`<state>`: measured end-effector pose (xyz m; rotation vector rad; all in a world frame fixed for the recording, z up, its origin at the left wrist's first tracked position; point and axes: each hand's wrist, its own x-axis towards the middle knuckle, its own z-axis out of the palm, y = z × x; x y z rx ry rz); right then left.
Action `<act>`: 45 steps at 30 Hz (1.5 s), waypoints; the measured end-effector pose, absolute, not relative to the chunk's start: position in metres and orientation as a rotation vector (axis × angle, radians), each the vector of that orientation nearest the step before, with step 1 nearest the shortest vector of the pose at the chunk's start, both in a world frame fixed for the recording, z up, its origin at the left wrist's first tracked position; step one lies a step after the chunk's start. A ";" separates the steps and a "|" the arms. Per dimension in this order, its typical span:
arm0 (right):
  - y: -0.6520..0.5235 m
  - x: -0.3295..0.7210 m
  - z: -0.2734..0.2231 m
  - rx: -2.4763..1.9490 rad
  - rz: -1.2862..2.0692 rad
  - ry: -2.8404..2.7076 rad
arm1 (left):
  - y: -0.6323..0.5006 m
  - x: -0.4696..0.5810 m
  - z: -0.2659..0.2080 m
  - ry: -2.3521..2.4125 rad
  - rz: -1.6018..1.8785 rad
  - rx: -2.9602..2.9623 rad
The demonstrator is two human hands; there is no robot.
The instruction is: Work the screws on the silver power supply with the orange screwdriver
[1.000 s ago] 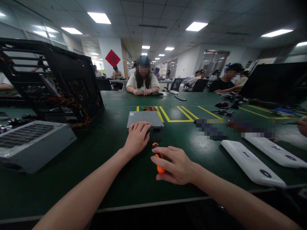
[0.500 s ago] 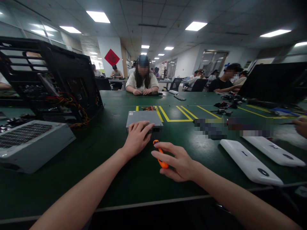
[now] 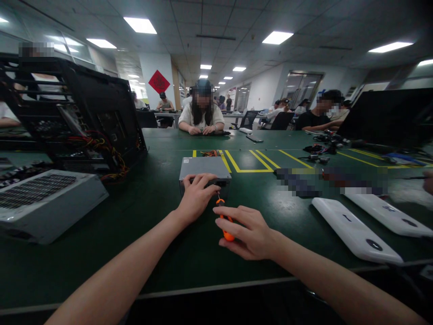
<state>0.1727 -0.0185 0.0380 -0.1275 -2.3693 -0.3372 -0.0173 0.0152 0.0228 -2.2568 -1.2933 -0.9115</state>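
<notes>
A grey metal power supply unit (image 3: 204, 167) sits on the green table in front of me. My left hand (image 3: 196, 196) is at its near edge, with curled fingers against the front face. The thumb and forefinger of that hand are close to the tip of a screwdriver (image 3: 228, 232); whether they pinch something small there I cannot make out. The screwdriver has an orange and black handle and a thin shaft pointing at the unit's front. My right hand (image 3: 246, 230) holds its handle between thumb and fingers.
An open black computer case (image 3: 101, 113) and a second power supply (image 3: 57, 203) stand on the left. Two white casings (image 3: 355, 230) lie on the right, with cables (image 3: 324, 142) and a dark monitor (image 3: 389, 117) behind. A person (image 3: 202, 113) sits opposite.
My left hand's fingers have curled down at the unit's front edge, toward the screwdriver tip. The screwdriver has turned more upright in my right hand, and its shaft now shows.
</notes>
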 end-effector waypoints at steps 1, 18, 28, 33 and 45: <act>-0.018 0.173 0.037 -0.124 -0.339 -2.343 | 0.015 -0.018 0.023 -1.288 -0.904 -2.258; -0.015 0.174 0.031 -0.174 -0.189 -2.272 | 0.016 -0.017 0.022 -1.343 -0.918 -2.224; -0.016 0.177 0.036 -0.148 -0.266 -2.307 | 0.018 -0.019 0.020 -1.373 -0.985 -2.191; -0.014 0.179 0.034 -0.167 -0.159 -2.315 | 0.018 -0.020 0.020 -1.368 -0.961 -2.196; -0.014 0.184 0.041 -0.248 0.003 -2.169 | 0.017 -0.021 0.021 -1.372 -0.933 -2.207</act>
